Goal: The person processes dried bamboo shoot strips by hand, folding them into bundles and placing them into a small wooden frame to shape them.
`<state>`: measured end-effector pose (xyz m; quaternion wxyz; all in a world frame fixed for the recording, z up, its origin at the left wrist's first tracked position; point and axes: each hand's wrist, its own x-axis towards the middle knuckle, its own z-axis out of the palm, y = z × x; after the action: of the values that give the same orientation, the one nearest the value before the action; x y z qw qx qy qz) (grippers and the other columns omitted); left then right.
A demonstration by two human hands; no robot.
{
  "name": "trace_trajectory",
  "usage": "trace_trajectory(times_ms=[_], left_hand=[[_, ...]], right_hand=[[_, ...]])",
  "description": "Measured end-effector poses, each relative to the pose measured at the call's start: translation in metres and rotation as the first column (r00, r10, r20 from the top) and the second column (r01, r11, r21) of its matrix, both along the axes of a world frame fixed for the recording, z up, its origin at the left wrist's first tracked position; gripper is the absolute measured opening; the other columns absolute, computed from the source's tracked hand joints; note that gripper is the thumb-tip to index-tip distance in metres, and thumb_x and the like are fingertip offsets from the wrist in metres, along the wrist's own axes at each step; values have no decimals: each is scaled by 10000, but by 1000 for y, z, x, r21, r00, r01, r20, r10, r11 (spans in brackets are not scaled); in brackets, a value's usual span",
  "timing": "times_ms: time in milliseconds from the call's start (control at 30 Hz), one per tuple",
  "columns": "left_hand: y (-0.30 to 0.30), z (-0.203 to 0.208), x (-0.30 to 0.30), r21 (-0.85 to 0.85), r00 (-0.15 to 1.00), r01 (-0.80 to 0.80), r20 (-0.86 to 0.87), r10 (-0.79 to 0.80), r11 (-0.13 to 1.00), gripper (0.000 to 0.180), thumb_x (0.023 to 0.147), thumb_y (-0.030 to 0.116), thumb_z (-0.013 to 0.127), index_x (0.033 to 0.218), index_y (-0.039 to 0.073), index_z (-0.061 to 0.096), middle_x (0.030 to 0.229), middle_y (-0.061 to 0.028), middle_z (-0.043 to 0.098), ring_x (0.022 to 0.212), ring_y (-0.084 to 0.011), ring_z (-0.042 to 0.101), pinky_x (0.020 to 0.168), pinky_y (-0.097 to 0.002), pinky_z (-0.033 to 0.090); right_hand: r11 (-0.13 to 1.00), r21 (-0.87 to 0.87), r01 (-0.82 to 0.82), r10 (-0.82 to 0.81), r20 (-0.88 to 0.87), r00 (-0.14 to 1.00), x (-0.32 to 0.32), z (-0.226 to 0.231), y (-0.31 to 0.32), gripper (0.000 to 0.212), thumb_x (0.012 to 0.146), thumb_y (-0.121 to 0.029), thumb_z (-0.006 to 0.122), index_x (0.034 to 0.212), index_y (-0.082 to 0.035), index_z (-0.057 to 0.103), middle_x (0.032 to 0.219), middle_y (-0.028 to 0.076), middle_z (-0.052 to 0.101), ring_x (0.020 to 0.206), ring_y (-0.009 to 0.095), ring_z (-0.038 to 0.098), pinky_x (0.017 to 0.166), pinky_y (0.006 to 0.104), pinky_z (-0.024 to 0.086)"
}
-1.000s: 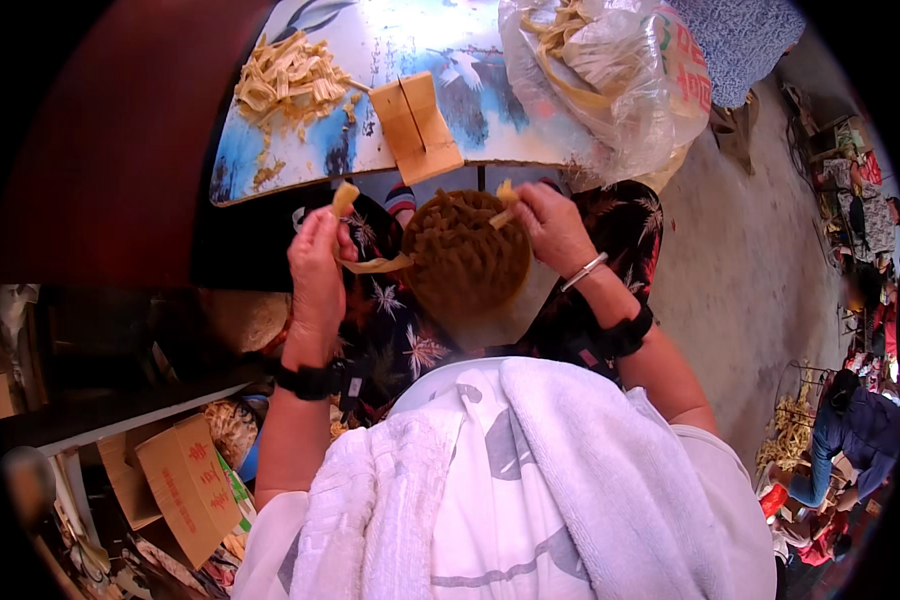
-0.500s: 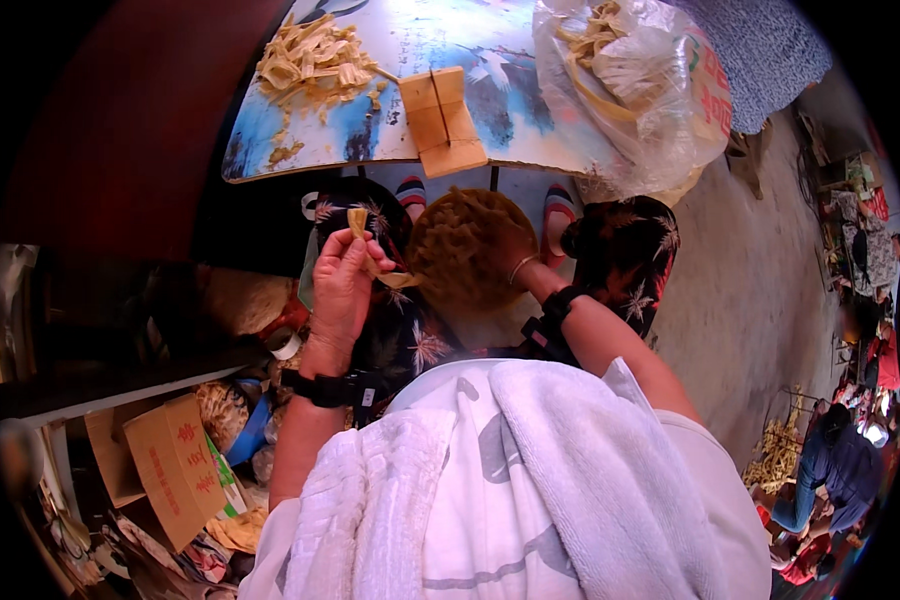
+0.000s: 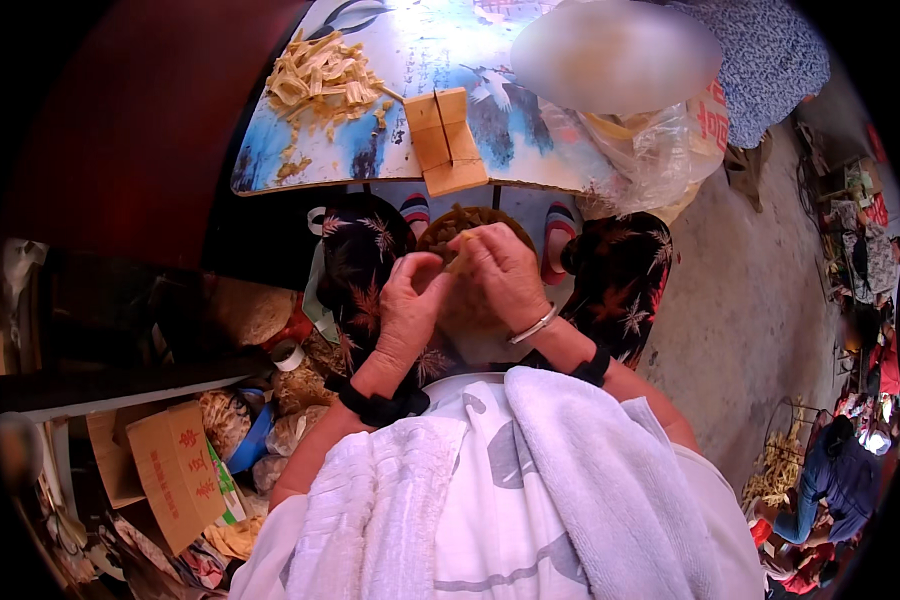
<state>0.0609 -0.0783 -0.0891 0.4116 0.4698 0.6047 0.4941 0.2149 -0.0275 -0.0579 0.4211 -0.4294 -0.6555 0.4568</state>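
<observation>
My left hand (image 3: 412, 305) and my right hand (image 3: 505, 275) meet over my lap, their fingertips pinched together on a small yellowish strip (image 3: 462, 243). Just beyond and under them sits a round brown woven basket (image 3: 470, 222) between my knees, mostly hidden by the hands. A black band is on each wrist and a silver bangle (image 3: 533, 327) on the right one. A white towel (image 3: 590, 480) lies across my front.
A low blue patterned table (image 3: 410, 130) carries a pile of pale yellow strips (image 3: 322, 78), a small wooden block (image 3: 443, 140) and a clear plastic bag (image 3: 660, 140). Cardboard boxes (image 3: 165, 470) and bundles lie at my left. Other people are at the far right.
My hands have come together over the basket; earlier they were apart on either side of it, each at a strip. The view has tilted down, so the table sits lower.
</observation>
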Motion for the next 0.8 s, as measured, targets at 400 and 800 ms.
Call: trace_trajectory(times_ms=[400, 800], left_hand=[[4, 0, 9, -323, 544, 273, 829, 131, 906, 188, 953, 154, 541, 1068, 12, 585, 1035, -123, 640, 934, -231, 647, 796, -369, 546], [-8, -21, 11, -455, 601, 305, 773, 202, 837, 168, 884, 55, 556, 1049, 68, 583, 940, -65, 647, 776, -163, 622, 668, -307, 515]], right_hand=[[980, 127, -156, 137, 146, 980, 29, 23, -37, 106, 951, -116, 555, 964, -15, 585, 734, 95, 623, 605, 168, 635, 564, 268, 486], [979, 194, 58, -63, 23, 998, 24, 11, -36, 118, 841, 8, 614, 952, -31, 603, 874, 133, 604, 802, 289, 625, 705, 328, 501]])
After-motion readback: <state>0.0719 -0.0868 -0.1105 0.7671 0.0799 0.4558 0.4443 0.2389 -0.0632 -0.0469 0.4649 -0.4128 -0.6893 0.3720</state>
